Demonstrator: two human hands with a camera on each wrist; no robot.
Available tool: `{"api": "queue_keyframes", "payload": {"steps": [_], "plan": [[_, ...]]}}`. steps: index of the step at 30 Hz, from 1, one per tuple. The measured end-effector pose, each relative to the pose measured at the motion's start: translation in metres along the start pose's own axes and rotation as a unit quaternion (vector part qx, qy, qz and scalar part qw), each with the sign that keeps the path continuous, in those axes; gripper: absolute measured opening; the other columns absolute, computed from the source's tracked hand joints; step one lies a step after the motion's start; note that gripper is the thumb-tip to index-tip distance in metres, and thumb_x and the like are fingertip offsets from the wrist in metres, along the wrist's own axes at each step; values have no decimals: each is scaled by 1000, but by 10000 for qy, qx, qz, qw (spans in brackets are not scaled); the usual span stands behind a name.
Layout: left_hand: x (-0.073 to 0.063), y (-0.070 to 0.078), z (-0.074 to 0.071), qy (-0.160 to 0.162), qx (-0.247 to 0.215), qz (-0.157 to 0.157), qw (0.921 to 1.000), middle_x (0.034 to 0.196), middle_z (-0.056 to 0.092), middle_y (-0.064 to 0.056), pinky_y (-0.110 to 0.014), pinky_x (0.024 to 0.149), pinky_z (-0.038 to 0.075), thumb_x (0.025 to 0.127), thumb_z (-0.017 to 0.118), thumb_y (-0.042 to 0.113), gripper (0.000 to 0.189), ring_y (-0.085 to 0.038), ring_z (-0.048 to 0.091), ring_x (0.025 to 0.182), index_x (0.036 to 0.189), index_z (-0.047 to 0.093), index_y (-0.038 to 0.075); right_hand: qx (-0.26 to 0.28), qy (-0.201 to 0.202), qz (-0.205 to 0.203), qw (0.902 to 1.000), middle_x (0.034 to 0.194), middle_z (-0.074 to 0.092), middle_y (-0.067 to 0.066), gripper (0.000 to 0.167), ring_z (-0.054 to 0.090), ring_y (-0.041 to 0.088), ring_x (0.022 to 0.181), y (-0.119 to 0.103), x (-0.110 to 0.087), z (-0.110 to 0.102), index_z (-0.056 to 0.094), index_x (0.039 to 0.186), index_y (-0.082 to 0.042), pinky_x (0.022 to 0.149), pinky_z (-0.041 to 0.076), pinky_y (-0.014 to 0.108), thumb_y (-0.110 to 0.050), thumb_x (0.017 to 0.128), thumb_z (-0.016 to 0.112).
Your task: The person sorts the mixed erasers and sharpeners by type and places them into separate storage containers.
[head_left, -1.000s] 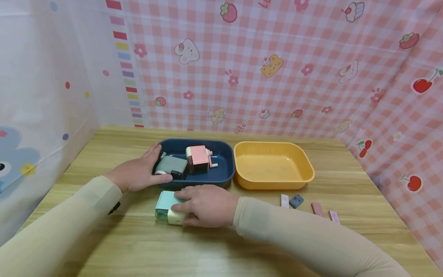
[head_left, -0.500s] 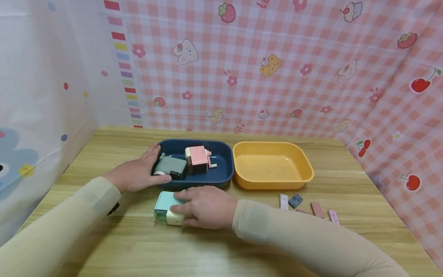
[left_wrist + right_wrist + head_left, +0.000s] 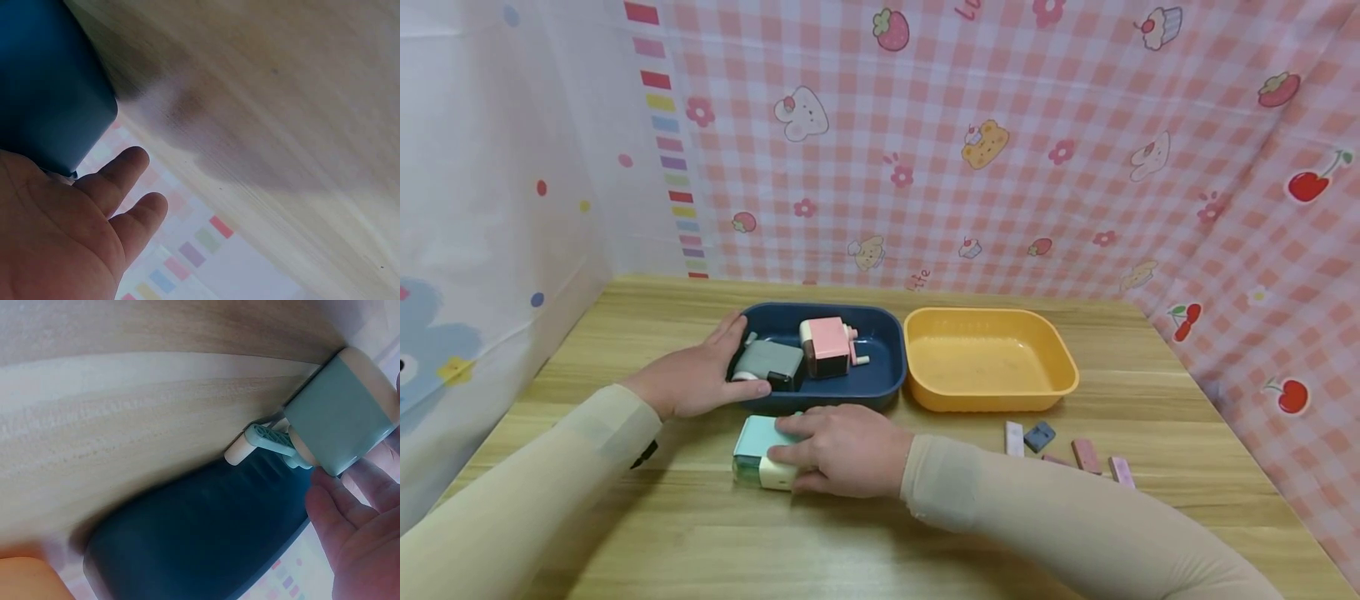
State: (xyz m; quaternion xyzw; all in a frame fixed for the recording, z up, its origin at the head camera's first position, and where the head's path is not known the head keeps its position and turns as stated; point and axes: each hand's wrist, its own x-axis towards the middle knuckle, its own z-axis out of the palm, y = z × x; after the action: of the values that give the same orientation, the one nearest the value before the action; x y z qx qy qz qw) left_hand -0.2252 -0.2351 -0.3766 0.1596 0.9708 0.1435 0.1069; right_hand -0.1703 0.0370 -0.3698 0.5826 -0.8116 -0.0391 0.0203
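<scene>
Gripping right hand (image 3: 850, 450): mine, partly closed, holding the mint sharpener (image 3: 758, 442) at its right end, fingers over the top and far side, thumb low on the near side.
Mint sharpener: on the bench (image 3: 662, 525), just in front of the navy tray; cream front, clear part to the left.
Crank (image 3: 269, 439): mint with a pale knob, seen at my right wrist, on the side toward the navy tray; whether they touch, I cannot tell.
Blocks: five I can see beyond my right sleeve (image 3: 1037, 500): white (image 3: 1014, 439), dark blue (image 3: 1040, 437), two pink (image 3: 1086, 457), lilac (image 3: 1122, 472); one pink is mostly hidden.
Left hand (image 3: 696, 375): spread wide, fingers nearly straight against the left end of the navy tray (image 3: 880, 375), thumb lying along its near rim by the grey sharpener.
Navy tray: carries the grey sharpener (image 3: 775, 360) at the left and the pink sharpener (image 3: 829, 337) beside it, its crank to the right.
Yellow tray (image 3: 988, 362): just right of the navy one.
Cloth (image 3: 925, 192): pink check, hanging behind the bench.
</scene>
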Motion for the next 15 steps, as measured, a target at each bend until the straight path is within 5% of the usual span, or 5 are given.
{"api": "queue_keyframes", "payload": {"steps": [15], "plan": [[-1,1,0,-24,-36,3,10000,177,-3,-24,-64,116,43,94,51,81,121,-49,20,160,168,1,-1,-79,103,46,9999,156,59,2,46,62,16,138,-3,1,1,63,148,-29,116,49,31,-45,105,64]]}}
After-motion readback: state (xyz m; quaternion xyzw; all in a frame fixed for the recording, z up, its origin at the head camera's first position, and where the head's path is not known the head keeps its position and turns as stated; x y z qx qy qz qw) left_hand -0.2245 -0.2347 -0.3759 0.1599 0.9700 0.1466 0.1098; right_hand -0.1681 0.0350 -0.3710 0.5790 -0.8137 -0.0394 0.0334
